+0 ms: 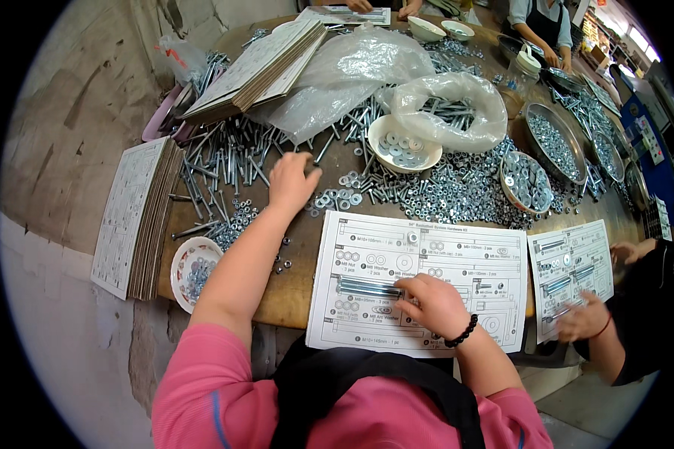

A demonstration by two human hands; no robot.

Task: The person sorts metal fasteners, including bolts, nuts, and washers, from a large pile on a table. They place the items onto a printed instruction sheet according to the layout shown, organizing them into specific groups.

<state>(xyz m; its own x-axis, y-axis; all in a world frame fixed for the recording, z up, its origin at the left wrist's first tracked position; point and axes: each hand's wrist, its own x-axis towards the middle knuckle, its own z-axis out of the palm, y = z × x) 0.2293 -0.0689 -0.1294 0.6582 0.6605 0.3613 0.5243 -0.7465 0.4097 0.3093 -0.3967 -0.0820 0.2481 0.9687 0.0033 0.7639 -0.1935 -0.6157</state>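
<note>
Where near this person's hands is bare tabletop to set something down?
The table shows bare wood between the left forearm and the printed sheet, bordered above by a few loose nuts. Crowded: bolts beyond the left hand, piled nuts past the sheet.

Ahead on my left, I see a pinkish tub [158, 120] near a thin plastic bag [183, 60]. Farther off to my right stands a white-lidded jar [526, 67].
</note>
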